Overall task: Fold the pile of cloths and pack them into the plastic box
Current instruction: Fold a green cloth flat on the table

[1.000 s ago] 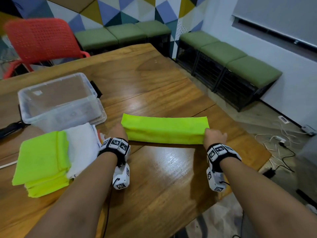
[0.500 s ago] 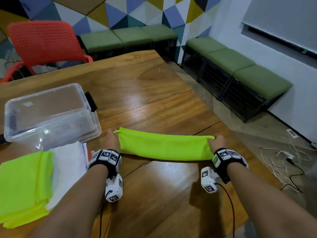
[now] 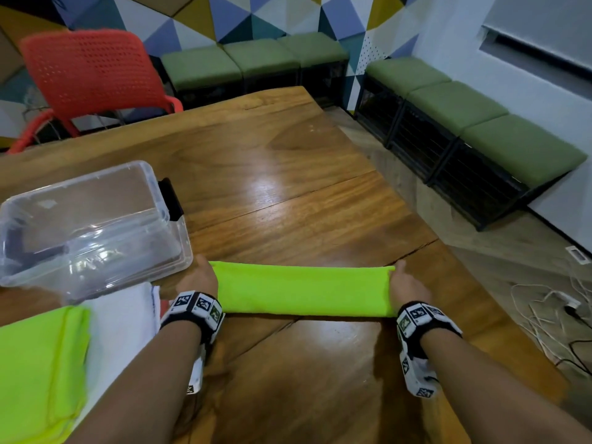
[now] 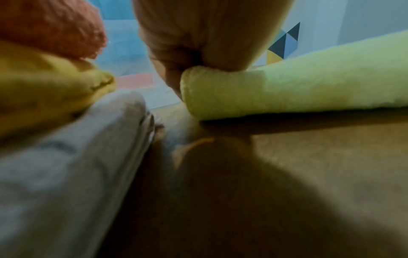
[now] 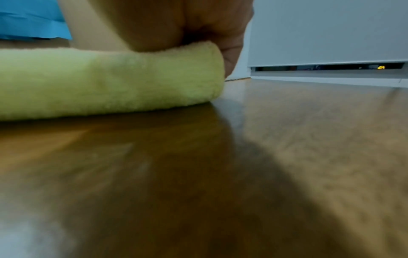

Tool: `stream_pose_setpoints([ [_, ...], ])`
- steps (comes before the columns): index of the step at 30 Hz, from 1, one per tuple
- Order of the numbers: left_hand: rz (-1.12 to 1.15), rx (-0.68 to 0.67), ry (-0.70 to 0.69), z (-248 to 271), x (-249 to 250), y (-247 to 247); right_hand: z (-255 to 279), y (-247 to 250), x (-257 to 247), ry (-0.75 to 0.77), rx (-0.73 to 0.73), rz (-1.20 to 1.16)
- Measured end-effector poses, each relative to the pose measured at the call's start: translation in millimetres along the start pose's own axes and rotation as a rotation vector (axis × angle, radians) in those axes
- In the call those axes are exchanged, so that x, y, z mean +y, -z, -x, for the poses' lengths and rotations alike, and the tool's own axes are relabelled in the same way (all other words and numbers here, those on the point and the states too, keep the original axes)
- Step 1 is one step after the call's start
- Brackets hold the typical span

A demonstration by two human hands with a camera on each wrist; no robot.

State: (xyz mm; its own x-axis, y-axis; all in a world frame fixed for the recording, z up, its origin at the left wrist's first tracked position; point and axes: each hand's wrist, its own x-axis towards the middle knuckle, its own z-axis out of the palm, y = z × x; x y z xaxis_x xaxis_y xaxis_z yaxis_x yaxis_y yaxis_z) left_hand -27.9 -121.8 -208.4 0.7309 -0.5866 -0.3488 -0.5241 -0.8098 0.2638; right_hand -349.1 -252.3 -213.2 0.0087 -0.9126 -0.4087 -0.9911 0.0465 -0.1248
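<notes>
Wrist views are showing us thumb-over pinches; head view isn't. We're seeing the lime cloth [image 3: 304, 290] stretched btwn left hand [image 3: 198, 277] & right hand [image 3: 405, 285], lower centre, both gripping its ends.

Glare on table [image 3: 272, 187]; wrist views dim, blurred.

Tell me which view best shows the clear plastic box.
The head view: the plastic box sits whole on the table, open, nothing visible inside. The left wrist view shows only a pale blur beyond the left hand; the right wrist view misses it.
</notes>
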Motion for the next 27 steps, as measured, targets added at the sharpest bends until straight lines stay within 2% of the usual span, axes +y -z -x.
stream_pose_setpoints([
  [4, -0.054, 0.054, -0.05, -3, -1, -6, 2, -7, 9, 0.029, 0.024, 0.065],
  [15, -0.311, -0.073, -0.094, -6, 2, -7, -3, -11, 6, 0.031, 0.032, 0.208],
  [18, -0.375, 0.007, -0.142, 2, 11, 1, 5, 3, -7, 0.023, 0.146, 0.267],
  [20, -0.365, 0.125, -0.3, 10, 22, -1, 11, 9, -24, 0.148, 0.277, 0.268],
  [21, -0.329, 0.133, -0.39, 18, 29, -6, 17, 8, -37, 0.239, 0.282, 0.24],
  [24, -0.291, 0.055, -0.598, 45, 51, -33, 40, -22, -76, 0.478, 0.123, 0.265],
  [26, -0.307, -0.038, -0.613, 58, 55, -54, 54, -52, -88, 0.53, 0.038, 0.299],
  [27, -0.313, -0.075, -0.588, 60, 52, -63, 56, -64, -89, 0.53, 0.074, 0.306],
])
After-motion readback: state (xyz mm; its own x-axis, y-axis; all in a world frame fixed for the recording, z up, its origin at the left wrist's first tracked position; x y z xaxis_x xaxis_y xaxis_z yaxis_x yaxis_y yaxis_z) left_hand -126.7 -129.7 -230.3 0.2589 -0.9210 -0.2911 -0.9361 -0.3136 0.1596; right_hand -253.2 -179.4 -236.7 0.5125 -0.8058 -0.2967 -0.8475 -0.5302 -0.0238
